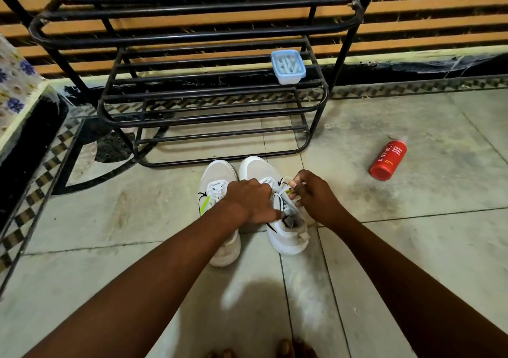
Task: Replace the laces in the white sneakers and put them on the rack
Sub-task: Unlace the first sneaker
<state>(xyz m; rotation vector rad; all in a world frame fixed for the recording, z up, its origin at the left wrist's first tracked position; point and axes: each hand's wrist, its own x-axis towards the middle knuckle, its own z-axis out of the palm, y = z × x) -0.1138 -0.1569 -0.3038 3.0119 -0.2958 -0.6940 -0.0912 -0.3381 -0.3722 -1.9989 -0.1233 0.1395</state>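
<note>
- Both white sneakers on the floor, side by side, toes toward the rack point(176, 36); neither on a shelf yet.
- Left sneaker point(217, 190) just beyond and beneath the left hand point(251, 201), white lace visible across its eyelets; judged laced, though the knot is hidden.
- Right sneaker point(286, 220) between the two hands, lacing in progress near the top eyelets.
- Left hand curled over the tongue and collar of the right sneaker, apparently holding it steady; the exact grip hidden by the knuckles.
- Right hand point(310, 192) pinching the white lace point(283, 190) at the fingertips, just beside the upper eyelets, pulling it taut.
- Small lidded box point(288, 66) on a middle rack shelf, well beyond both hands, with pale strips inside, possibly laces; contents too blurred to tell.
- Red bottle point(388, 160) lying on the floor, well off to the right of the right hand, untouched.
- Judged stage: late in the lacing of the second shoe. Left to do: finish and tie that lace, then lift both sneakers onto the rack.
</note>
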